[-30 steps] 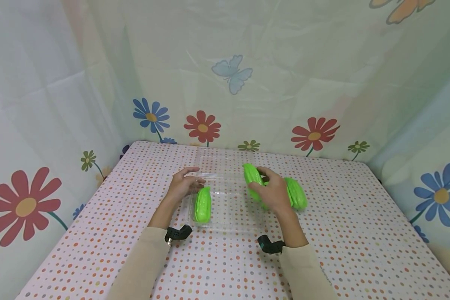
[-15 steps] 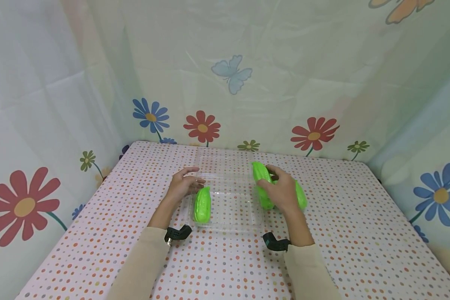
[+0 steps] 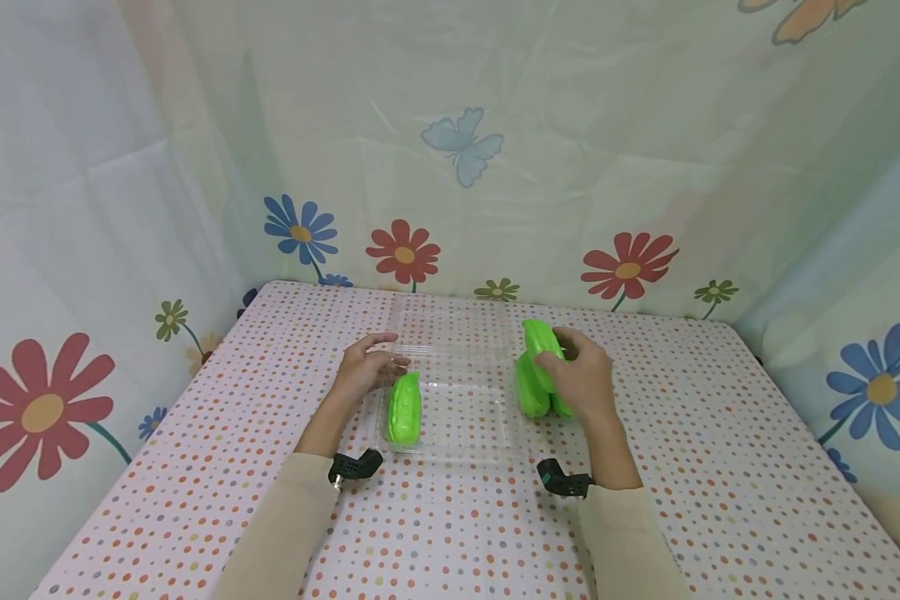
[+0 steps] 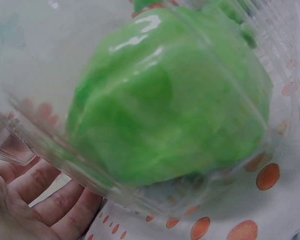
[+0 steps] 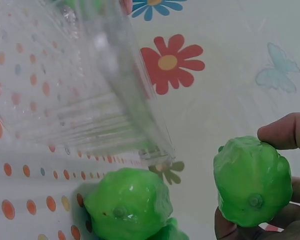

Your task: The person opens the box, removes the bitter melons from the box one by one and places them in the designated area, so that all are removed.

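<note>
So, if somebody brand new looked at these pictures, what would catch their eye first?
Most likely the vivid green bitter melon in the person's right grip, close to two more bitter melons right of the clear plastic box. Next, a lone bitter melon inside that box's left side. Behind, big red flowers brighten the pale backdrop.

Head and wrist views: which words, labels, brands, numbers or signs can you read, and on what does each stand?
No text can be read in any view.
Clear plastic box and green vegetables: none seen.
Backdrop: printed pictures only.
Tablecloth: dots only.
Black wrist devices: too small to tell.
</note>
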Available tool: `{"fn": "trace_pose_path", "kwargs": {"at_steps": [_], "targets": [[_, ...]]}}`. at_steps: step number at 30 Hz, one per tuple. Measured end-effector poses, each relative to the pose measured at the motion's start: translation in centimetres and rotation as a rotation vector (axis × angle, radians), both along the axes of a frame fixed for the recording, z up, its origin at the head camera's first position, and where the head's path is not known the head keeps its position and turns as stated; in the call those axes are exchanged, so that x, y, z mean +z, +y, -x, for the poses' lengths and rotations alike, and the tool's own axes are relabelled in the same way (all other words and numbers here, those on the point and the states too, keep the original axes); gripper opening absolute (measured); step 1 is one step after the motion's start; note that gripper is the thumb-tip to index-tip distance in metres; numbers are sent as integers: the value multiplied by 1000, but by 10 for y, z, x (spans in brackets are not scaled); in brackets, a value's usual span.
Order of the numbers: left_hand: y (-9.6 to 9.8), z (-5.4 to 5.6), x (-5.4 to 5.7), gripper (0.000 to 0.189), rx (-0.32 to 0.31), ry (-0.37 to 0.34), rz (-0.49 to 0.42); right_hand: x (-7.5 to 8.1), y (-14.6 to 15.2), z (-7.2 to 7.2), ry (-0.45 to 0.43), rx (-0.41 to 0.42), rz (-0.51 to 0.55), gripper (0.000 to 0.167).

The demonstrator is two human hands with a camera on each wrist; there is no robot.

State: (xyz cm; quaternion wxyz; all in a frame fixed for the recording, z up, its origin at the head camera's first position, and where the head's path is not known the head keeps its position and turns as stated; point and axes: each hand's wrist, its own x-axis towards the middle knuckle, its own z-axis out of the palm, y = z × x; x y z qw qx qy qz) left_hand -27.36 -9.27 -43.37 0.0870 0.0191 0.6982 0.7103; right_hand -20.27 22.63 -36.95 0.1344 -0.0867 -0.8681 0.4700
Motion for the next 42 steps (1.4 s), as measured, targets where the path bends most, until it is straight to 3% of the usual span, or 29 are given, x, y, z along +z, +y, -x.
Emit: {"fn": "trace_pose_path", "kwargs": {"at_steps": [10,19,37,42], "targets": [[-2,1,2,55,-17,-21,2,-2,9,0,2,-54,44,58],[0,-18,28,50,-28,-5,8,-3,22,-2,9,-107,68,55],[0,-19,30,51,-29,-12,1,-4,51,-7,-6,-257,155,56],[-2,-6,14,53,-31,-28,1,-5,54,-9,-1,-268,167,55]]}}
